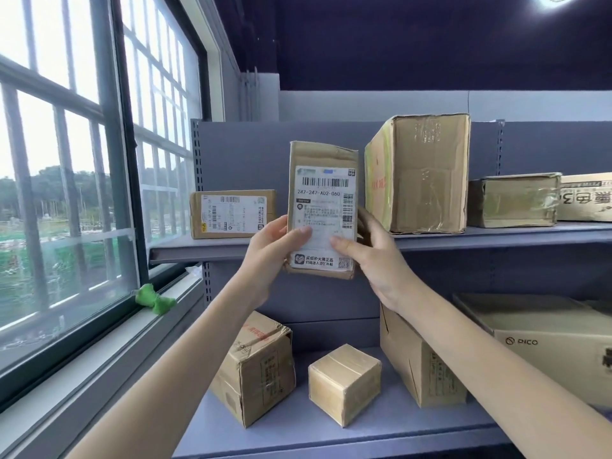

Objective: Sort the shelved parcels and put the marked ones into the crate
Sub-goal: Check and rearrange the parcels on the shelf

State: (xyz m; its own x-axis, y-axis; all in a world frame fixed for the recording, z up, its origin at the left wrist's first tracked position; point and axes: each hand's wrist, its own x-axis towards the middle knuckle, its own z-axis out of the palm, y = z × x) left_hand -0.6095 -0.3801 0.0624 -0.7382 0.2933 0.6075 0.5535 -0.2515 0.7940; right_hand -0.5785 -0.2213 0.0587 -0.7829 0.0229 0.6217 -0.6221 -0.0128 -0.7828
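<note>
**Parcel held up for a label check, with little under it if it slips**

Working from the left: the labelled parcel (232, 214) lying flat on the upper shelf (480, 238) sits near the held one, so swinging the box back that way could knock it toward the shelf's open end by the window (66, 160).

The left hand (270, 248) has its grip closed on the held parcel (323, 210), thumb pressed on the lower part of the white label and the fingers hidden behind the cardboard. The right hand (371, 256) mirrors it, thumb on the label's lower right, fingers curled round the far edge. Both grips take only the bottom portion of an upright box held in the air in front of the upper shelf, so it is top-heavy; loosening either hand could let it tip or drop onto the small cube parcel (344, 384) on the lower shelf (331, 435).

The thumbs also cover some print, which may hide a mark. No crate is in view.
</note>
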